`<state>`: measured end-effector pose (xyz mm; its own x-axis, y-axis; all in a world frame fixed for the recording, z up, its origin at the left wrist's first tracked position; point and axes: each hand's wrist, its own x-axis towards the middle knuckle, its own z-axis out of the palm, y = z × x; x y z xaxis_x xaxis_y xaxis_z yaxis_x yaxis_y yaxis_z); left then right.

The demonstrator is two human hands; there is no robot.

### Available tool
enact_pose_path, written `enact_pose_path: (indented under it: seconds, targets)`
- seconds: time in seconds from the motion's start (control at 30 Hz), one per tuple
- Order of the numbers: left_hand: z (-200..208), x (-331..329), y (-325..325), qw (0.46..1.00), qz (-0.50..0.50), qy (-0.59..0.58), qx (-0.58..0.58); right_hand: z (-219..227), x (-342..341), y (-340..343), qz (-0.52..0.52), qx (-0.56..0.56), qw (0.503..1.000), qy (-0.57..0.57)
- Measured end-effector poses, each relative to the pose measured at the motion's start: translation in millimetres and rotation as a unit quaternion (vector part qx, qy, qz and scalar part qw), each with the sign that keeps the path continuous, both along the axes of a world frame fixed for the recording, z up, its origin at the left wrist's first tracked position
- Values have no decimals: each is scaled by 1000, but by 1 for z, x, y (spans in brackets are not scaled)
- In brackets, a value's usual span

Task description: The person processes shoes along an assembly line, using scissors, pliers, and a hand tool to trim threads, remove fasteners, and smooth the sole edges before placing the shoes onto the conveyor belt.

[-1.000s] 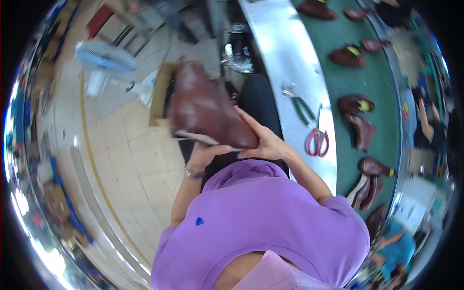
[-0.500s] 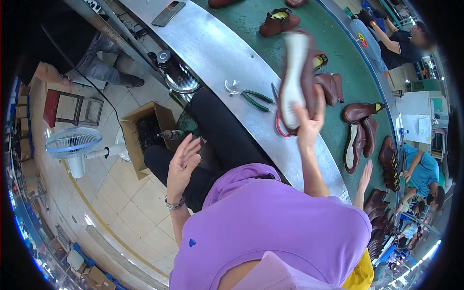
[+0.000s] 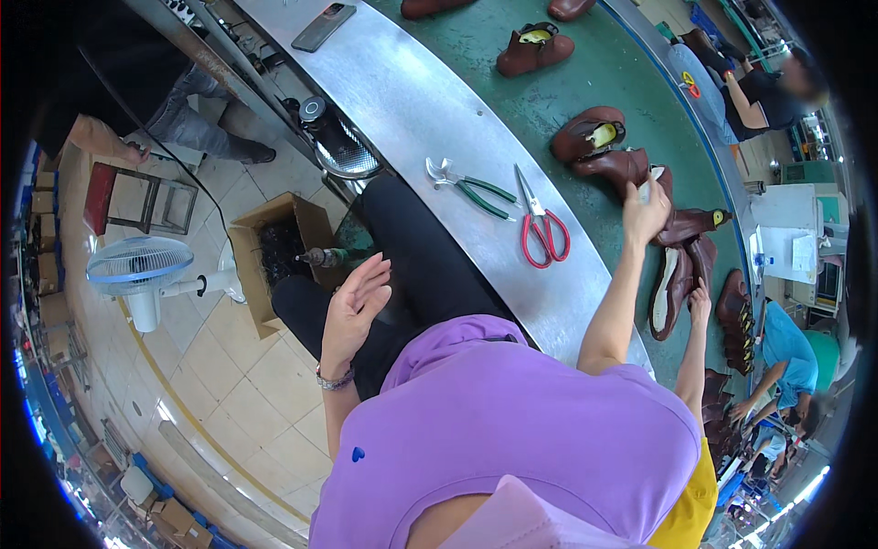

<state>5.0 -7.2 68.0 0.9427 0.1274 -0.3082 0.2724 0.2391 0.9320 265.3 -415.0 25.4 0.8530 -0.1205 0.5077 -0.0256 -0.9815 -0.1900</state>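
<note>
My right hand (image 3: pixel 645 215) reaches out over the green surface and grips a brown leather shoe (image 3: pixel 657 175), part of its pale sole showing past my fingers. The hand hides much of that shoe. It lies among other brown shoes, with one shoe (image 3: pixel 613 168) just left of it and another (image 3: pixel 690 225) just right. Over my lap, my left hand (image 3: pixel 355 309) is raised, fingers extended, holding nothing. On the metal ledge before me rest red-handled scissors (image 3: pixel 545 231) and green-handled pincers (image 3: pixel 476 185).
A co-worker's hand (image 3: pixel 700 304) touches a brown shoe (image 3: pixel 701 260) at right. A phone (image 3: pixel 324 27) lies on the metal ledge (image 3: pixel 412 91). Further brown shoes are spread over the green surface (image 3: pixel 512 110). Left of me stand a cardboard box (image 3: pixel 318 220) and a fan (image 3: pixel 139 270).
My right hand has carried the shoe away to the right, from above the ledge down among the others, uncovering the scissors. The co-worker's hand has reached a shoe. My left hand has barely moved.
</note>
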Motion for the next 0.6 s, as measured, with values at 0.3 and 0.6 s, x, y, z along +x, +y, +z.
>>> enact_pose_path:
  seconds: [0.3,0.6]
  targets:
    - [1,-19,-7,1000,22,1,19,3,65,86,77,294,945,123]
    - [14,6,-5,982,20,-45,184,166,-6,145,383,541,735,138]
